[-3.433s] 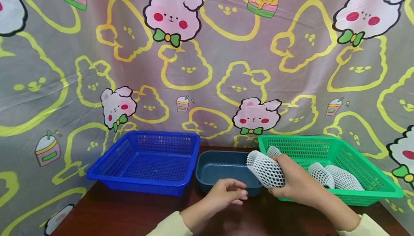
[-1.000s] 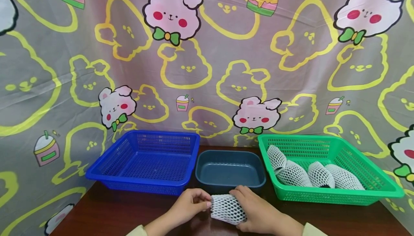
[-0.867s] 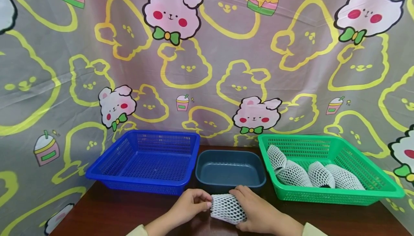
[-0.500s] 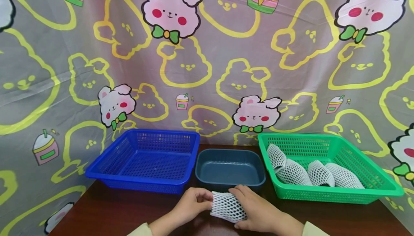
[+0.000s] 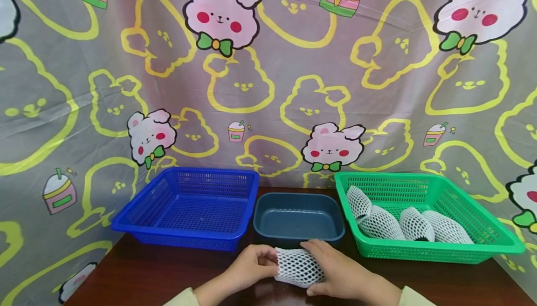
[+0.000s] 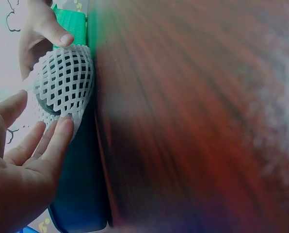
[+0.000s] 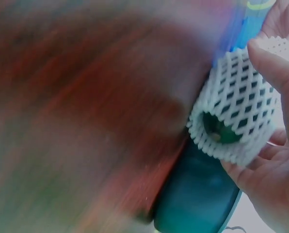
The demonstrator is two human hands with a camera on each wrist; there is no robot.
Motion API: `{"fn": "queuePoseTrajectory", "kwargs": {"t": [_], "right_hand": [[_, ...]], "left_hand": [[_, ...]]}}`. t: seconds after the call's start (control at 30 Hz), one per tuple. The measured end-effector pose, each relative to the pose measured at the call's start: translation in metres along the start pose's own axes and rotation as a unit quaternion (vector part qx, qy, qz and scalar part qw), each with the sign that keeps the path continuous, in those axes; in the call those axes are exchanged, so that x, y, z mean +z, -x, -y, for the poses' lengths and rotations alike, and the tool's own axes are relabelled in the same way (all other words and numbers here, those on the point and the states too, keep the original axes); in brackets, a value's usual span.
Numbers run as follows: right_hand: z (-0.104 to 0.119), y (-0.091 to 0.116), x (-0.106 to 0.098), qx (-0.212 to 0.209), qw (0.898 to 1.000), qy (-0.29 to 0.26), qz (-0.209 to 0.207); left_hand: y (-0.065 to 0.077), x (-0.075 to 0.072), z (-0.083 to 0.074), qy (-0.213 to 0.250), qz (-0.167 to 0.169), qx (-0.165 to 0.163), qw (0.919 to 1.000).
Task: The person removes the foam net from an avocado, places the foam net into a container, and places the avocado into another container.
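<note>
On camera, I see my left hand (image 5: 253, 265) pinch one end of the white net (image 5: 297, 267). My right hand (image 5: 337, 268) grips the other. A green thing (image 7: 228, 134) sits inside.

Cartoon-rabbit curtain (image 5: 268, 82) behind glossy reddish-brown table (image 5: 147, 268).

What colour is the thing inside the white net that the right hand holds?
Dark green; the wrapped thing shows best in the right wrist view.

No text, label, brand or number is readable in any view (the backdrop (image 5: 274, 126) bears cartoon prints (image 5: 333, 150), no legible lettering).
</note>
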State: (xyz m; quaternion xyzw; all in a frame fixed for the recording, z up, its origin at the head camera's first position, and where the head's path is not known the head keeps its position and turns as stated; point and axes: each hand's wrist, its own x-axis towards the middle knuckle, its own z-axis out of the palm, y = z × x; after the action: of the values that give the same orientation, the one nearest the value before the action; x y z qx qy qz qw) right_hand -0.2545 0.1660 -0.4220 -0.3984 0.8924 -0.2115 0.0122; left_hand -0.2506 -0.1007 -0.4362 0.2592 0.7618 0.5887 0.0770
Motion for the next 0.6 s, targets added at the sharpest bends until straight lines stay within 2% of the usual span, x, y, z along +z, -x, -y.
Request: {"fn": "queuePoseTrajectory", "kwargs": {"t": [0.23, 0.4, 0.6], "right_hand": [[-0.009, 0.008, -0.006, 0.028, 0.999, -0.027, 0.015], [-0.016, 0.011, -0.005, 0.030, 0.998, -0.046, 0.021], [-0.019, 0.012, -0.005, 0.028, 0.998, -0.057, 0.022]], "left_hand": [[0.000, 0.001, 0.000, -0.004, 0.007, -0.008, 0.9999], [-0.001, 0.001, 0.001, -0.004, 0.015, -0.012, 0.9998], [-0.006, 0.004, 0.001, -0.013, 0.028, -0.002, 0.9995]]}}
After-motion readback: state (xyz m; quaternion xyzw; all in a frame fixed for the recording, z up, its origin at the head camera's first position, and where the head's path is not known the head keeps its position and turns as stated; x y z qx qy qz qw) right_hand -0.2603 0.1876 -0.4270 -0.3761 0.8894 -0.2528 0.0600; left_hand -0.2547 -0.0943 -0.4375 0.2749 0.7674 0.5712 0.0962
